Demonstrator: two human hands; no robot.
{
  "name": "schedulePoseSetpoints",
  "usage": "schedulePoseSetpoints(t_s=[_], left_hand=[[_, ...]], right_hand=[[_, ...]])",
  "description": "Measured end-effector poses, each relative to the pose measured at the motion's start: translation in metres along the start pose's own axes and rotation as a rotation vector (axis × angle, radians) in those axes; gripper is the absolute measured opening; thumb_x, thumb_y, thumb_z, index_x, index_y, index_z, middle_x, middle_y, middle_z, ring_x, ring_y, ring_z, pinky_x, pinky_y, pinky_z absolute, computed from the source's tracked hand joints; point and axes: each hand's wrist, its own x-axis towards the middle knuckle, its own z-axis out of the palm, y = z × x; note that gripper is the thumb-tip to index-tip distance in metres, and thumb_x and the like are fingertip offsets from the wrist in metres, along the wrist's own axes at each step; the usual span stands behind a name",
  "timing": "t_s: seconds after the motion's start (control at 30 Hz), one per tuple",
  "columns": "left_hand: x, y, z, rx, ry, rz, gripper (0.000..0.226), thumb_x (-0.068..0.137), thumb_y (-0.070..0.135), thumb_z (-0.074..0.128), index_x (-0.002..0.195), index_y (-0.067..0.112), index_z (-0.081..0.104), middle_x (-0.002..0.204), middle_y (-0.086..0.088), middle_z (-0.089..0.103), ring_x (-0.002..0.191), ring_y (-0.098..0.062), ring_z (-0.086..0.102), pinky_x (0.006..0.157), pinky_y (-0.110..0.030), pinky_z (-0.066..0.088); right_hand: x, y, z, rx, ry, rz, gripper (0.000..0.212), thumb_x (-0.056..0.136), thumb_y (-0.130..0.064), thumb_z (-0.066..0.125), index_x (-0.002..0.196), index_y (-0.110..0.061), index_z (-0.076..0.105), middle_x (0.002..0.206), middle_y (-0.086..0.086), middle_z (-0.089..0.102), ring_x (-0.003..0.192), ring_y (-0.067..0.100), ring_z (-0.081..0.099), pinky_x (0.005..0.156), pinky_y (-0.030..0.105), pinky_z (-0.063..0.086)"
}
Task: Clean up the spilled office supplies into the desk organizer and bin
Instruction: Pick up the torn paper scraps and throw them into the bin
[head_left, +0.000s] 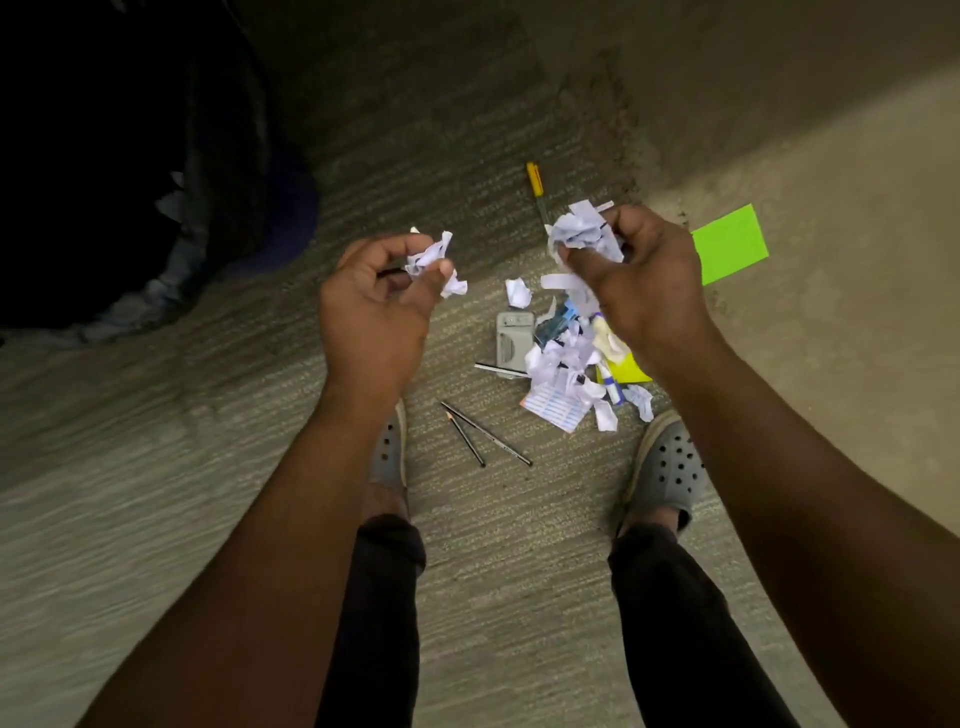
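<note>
Early going. Nearest, two pencils (485, 434) lying loose on carpet (156, 441). Beyond, paper scraps (566, 374), stapler (513, 338) unsorted. Left hand (376, 306), right hand (641, 280) each clutching crumpled paper. Farther, pen (536, 184), green note (730, 244); dark bin (104, 208) far left.

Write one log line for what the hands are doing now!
left hand: holds paper scraps | right hand: holds crumpled paper | floor: pencils, paper pile

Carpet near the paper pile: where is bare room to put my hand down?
Bare carpet lies left of the two black pencils, toward the dark bin. More lies between the gray clogs. It is crowded around the torn paper pile, stapler and yellow pen.
</note>
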Motion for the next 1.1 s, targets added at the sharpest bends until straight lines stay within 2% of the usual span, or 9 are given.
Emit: schedulePoseSetpoints(t_s=[0.07,0.2,0.33,0.5,0.67,0.77,0.87,0.97,1.1], left_hand=[[-0.002,0.017,-0.022,-0.009,0.053,0.064,0.019,0.083,0.015,0.076,0.095,0.026,0.067,0.113,-0.01,0.066,0.078,-0.012,0.06,0.076,-0.022,0.054],[0.0,0.044,-0.083,0.029,0.239,0.207,0.015,0.086,0.019,0.073,0.098,0.024,0.066,0.111,-0.007,0.064,0.088,-0.016,0.066,0.078,-0.021,0.053],[0.013,0.05,-0.147,0.016,0.479,0.273,0.015,0.085,0.031,0.072,0.097,0.032,0.063,0.108,-0.021,0.065,0.091,-0.026,0.07,0.082,-0.037,0.058],[0.038,0.032,-0.202,0.157,0.618,0.252,0.025,0.085,0.041,0.066,0.103,0.023,0.064,0.106,-0.017,0.067,0.087,-0.023,0.069,0.08,-0.044,0.057],[0.064,0.013,-0.218,0.385,0.484,0.197,0.032,0.091,0.028,0.051,0.111,0.01,0.069,0.107,-0.007,0.071,0.087,0.003,0.057,0.077,-0.005,0.042],[0.068,0.005,-0.218,0.412,0.394,0.174,0.032,0.091,0.02,0.053,0.117,0.009,0.068,0.111,0.002,0.067,0.1,-0.006,0.062,0.084,-0.007,0.043],[0.059,0.0,-0.21,0.476,0.388,0.211,0.032,0.092,0.023,0.055,0.12,0.011,0.067,0.118,-0.002,0.067,0.107,-0.01,0.062,0.091,-0.012,0.044],[0.036,-0.001,-0.186,0.423,0.382,0.359,0.027,0.096,0.026,0.054,0.11,0.008,0.069,0.105,-0.002,0.067,0.093,0.001,0.059,0.083,-0.011,0.045],[-0.003,-0.015,-0.134,0.356,0.238,0.445,0.021,0.099,0.021,0.054,0.107,0.008,0.069,0.101,0.007,0.061,0.089,0.015,0.056,0.08,-0.005,0.043]], right_hand=[[-0.008,-0.03,0.021,0.04,-0.014,-0.033,0.011,0.08,-0.018,0.075,0.088,-0.023,0.069,0.078,-0.004,0.071,0.067,0.003,0.06,0.064,0.026,0.053],[-0.028,-0.1,0.076,0.168,-0.101,-0.102,0.009,0.082,-0.016,0.074,0.086,-0.02,0.067,0.081,0.008,0.069,0.069,0.013,0.059,0.066,0.042,0.054],[-0.042,-0.16,0.136,0.246,-0.174,-0.224,0.008,0.084,-0.014,0.071,0.086,-0.019,0.065,0.08,0.01,0.069,0.069,0.02,0.062,0.064,0.041,0.054],[-0.045,-0.206,0.216,0.196,-0.231,-0.399,0.026,0.086,-0.013,0.067,0.111,-0.006,0.064,0.1,0.006,0.071,0.092,0.017,0.066,0.079,0.035,0.054],[-0.035,-0.201,0.264,-0.177,-0.45,-0.624,0.046,0.089,-0.021,0.064,0.131,-0.007,0.053,0.127,0.012,0.058,0.116,0.022,0.054,0.082,0.015,0.038],[-0.032,-0.184,0.259,-0.274,-0.412,-0.664,0.043,0.092,-0.022,0.06,0.132,-0.006,0.054,0.131,0.012,0.057,0.123,0.023,0.051,0.096,0.023,0.041],[-0.037,-0.166,0.241,-0.233,-0.22,-0.679,0.032,0.089,-0.018,0.06,0.118,-0.006,0.064,0.116,0.011,0.065,0.109,0.022,0.06,0.088,0.024,0.047],[-0.049,-0.139,0.211,-0.147,-0.018,-0.658,0.02,0.088,-0.014,0.06,0.104,-0.004,0.068,0.096,0.008,0.068,0.091,0.02,0.062,0.077,0.028,0.049],[-0.066,-0.076,0.157,-0.206,-0.005,-0.514,0.014,0.091,-0.014,0.057,0.098,-0.005,0.066,0.092,0.005,0.065,0.085,0.018,0.059,0.072,0.033,0.05]])
